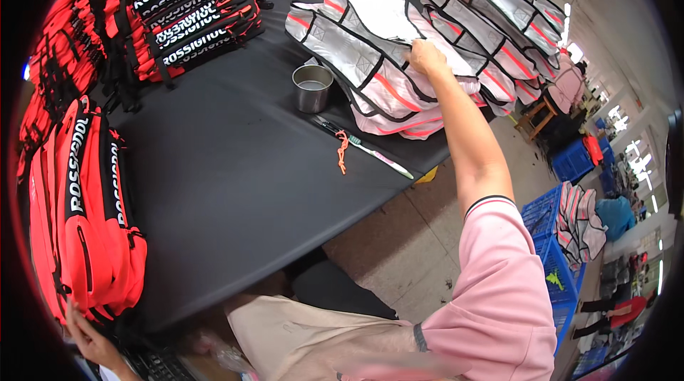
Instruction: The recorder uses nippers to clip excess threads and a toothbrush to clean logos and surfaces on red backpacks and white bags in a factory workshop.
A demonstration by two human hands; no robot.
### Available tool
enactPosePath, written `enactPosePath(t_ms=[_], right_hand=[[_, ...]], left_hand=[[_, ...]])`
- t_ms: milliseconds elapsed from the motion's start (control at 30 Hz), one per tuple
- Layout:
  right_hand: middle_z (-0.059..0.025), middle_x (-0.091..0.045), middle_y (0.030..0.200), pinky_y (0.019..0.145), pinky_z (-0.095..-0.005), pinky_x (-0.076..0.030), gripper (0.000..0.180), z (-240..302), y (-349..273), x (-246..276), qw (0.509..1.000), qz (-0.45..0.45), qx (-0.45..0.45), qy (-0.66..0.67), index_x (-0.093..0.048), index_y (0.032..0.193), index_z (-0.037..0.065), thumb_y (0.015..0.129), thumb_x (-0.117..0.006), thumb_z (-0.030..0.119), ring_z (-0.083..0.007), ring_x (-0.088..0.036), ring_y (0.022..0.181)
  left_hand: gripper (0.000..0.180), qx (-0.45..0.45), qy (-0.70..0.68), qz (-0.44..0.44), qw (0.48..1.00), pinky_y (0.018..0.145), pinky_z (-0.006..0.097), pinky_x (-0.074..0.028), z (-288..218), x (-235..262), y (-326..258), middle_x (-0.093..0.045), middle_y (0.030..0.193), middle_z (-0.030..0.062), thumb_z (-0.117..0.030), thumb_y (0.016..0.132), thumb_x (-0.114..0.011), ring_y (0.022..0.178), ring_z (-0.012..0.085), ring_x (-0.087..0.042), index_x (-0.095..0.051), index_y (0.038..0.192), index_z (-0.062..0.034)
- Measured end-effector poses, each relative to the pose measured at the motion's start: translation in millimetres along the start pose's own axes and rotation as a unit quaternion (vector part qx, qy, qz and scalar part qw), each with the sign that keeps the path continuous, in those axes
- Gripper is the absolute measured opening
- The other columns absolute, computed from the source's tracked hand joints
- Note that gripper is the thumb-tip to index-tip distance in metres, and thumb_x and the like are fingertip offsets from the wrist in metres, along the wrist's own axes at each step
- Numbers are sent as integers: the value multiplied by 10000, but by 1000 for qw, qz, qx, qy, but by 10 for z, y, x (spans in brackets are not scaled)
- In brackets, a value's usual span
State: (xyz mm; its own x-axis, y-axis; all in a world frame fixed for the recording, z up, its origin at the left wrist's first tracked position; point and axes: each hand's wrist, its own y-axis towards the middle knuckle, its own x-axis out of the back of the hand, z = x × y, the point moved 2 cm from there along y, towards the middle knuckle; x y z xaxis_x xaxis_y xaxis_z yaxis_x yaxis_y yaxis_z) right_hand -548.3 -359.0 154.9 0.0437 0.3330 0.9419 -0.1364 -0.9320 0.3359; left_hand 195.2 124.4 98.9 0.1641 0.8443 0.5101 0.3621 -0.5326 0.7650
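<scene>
White, black-bound fabric panels (pixel 356 53), probably light and floppy, are piled on the black-covered table (pixel 228 167), best pinched by a bound edge. The right hand (pixel 428 58) is curled over them, its hold unclear; the left hand (pixel 90 340) is held loosely open beside red zipped bags (pixel 103 260).

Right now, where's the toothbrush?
In the head view, right of centre, the toothbrush lies on the black table near its front edge, just right of the orange cord and below the metal cup.

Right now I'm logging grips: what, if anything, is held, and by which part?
The right hand seems to pinch the topmost pale piece, exact spot hidden. The left hand, by a red bag: cannot tell.
</scene>
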Motion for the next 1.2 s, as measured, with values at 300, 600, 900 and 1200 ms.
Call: enactPosePath(t_ms=[300,600,900,1200], right_hand=[[-256,-678,1052,894,-505,-500,432,-527,39,570,946,-226,-144,181,-705,1020,51,881,-609,449,-425,-642,1044],[-218,-692,827,726,-497,-487,367,-1478,-425,1688,870,-410,-163,221,-730,908,77,875,-651,434,-418,-667,841],[10,-551,569,533,-345,-375,384,-1612,-1149,2685,796,-489,-1,356,-674,711,2,888,-706,342,-114,-438,549],[46,-579,673,515,-216,-357,303,-742,-2130,3432,817,-269,124,496,-718,909,6,897,-718,308,-36,-461,557]], left_hand=[[211,8,-55,140,989,814,302,-533,-927,-288,-377,-638,1107,160,18,988,-482,970,231,-623,-620,1136,77],[181,-46,-210,158,964,778,291,-531,-1956,-920,-344,-649,1005,148,56,943,-514,891,214,-638,-650,1064,58],[226,-161,-335,166,914,785,344,-545,-3071,-1380,-505,-704,965,133,92,802,-623,877,276,-685,-695,985,-19],[690,35,-500,100,860,1021,346,-420,-2555,-1323,652,-420,1467,158,-144,886,-665,1239,244,-500,-349,1492,-50]])
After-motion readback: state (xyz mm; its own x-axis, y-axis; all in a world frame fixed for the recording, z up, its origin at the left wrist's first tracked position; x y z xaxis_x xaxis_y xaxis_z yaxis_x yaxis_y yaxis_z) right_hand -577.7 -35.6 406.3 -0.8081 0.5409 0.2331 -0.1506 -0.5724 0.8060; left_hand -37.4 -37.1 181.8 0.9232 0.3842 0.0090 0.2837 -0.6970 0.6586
